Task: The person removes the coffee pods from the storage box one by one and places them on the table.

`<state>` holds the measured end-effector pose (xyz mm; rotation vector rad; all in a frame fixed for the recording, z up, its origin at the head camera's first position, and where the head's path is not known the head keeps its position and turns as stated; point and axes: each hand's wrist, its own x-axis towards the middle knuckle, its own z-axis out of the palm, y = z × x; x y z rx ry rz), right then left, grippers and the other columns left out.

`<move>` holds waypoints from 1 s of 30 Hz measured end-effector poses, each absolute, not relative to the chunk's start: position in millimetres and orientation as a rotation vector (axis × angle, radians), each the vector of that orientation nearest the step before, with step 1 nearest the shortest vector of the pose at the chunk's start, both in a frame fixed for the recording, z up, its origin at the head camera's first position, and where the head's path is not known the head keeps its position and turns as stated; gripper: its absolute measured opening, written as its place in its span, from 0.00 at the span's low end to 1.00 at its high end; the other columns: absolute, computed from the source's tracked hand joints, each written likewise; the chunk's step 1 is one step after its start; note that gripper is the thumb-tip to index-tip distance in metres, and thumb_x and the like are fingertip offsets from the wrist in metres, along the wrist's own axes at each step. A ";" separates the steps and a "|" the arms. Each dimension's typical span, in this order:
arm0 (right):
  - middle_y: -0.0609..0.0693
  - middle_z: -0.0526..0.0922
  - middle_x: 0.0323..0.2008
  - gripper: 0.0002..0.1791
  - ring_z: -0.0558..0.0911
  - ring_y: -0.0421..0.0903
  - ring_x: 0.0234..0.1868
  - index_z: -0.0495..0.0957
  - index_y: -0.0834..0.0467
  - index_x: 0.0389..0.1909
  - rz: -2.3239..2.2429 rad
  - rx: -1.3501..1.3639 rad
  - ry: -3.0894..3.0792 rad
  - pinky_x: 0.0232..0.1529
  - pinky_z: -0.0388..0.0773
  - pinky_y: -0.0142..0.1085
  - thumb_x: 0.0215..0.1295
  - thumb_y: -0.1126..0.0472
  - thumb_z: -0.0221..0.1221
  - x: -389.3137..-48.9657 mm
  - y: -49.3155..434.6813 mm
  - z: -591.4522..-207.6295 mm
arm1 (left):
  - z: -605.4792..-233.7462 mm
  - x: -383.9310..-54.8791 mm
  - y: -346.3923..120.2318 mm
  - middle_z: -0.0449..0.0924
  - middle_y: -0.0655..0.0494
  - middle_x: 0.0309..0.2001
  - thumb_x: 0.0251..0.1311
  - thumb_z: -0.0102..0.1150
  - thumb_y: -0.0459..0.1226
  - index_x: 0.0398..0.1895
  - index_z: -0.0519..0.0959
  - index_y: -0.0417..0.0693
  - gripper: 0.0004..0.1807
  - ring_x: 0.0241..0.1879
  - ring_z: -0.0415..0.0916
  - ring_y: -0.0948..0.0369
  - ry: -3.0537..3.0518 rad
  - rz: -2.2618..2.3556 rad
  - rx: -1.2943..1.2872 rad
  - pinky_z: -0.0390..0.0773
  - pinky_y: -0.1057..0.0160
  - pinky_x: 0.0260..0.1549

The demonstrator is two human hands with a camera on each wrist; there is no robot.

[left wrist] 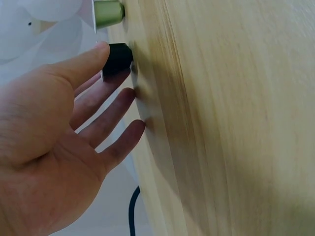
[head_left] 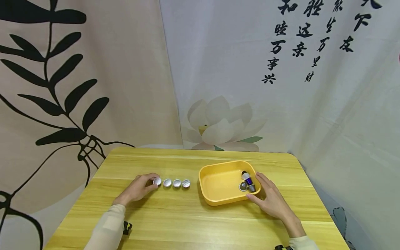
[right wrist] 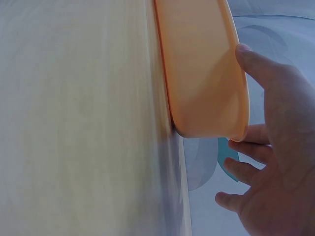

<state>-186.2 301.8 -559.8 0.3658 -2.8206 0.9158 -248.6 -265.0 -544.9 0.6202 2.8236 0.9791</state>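
Note:
At the left end of a short row on the table, my left hand [head_left: 139,188] pinches a black coffee capsule [left wrist: 117,60] between thumb and fingers. The capsule stands lid up, its silver lid [head_left: 157,181] facing the head camera. Beside it in the left wrist view is a green capsule [left wrist: 109,13]. My right hand [head_left: 272,198] holds a yellow tray [head_left: 215,201] by its right end, thumb on the near rim and fingers on the far side. Several capsules lie in that end of the tray, among them a purple one [head_left: 248,181] and a grey one [head_left: 251,188].
More lid-up capsules stand in line to the right of the left hand, the rightmost one [head_left: 185,183] a little left of the tray. The wooden table [head_left: 187,225] ends at a printed cloth backdrop [head_left: 140,69].

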 end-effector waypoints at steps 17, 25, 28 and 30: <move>0.66 0.61 0.89 0.57 0.64 0.75 0.85 0.61 0.64 0.88 0.927 0.365 -2.829 0.80 0.65 0.79 0.74 0.35 0.72 -186.0 302.1 -559.9 | -543.8 -245.2 -264.6 0.90 0.47 0.63 0.77 0.72 0.39 0.70 0.83 0.45 0.22 0.68 0.85 0.45 2.757 1.045 0.531 0.80 0.32 0.73; 0.66 0.62 0.88 0.57 0.65 0.75 0.85 0.62 0.64 0.88 0.915 0.359 -2.828 0.80 0.65 0.79 0.73 0.35 0.73 -185.6 301.6 -557.4 | -540.9 -244.9 -263.8 0.78 0.36 0.78 0.79 0.71 0.46 0.84 0.70 0.40 0.39 0.76 0.77 0.35 2.774 1.024 0.520 0.77 0.28 0.75; 0.67 0.62 0.88 0.57 0.65 0.75 0.85 0.62 0.65 0.88 0.910 0.359 -2.830 0.80 0.65 0.79 0.73 0.35 0.73 -185.8 301.4 -556.8 | -538.2 -245.0 -262.0 0.71 0.35 0.83 0.79 0.71 0.49 0.87 0.67 0.41 0.42 0.80 0.72 0.32 2.792 1.032 0.528 0.75 0.26 0.76; 0.67 0.62 0.88 0.57 0.65 0.75 0.85 0.62 0.65 0.88 0.909 0.358 -2.830 0.80 0.66 0.79 0.73 0.35 0.73 -186.0 301.4 -556.9 | -535.5 -245.7 -258.8 0.68 0.33 0.84 0.78 0.71 0.49 0.87 0.66 0.41 0.42 0.81 0.68 0.30 2.822 1.022 0.548 0.73 0.24 0.77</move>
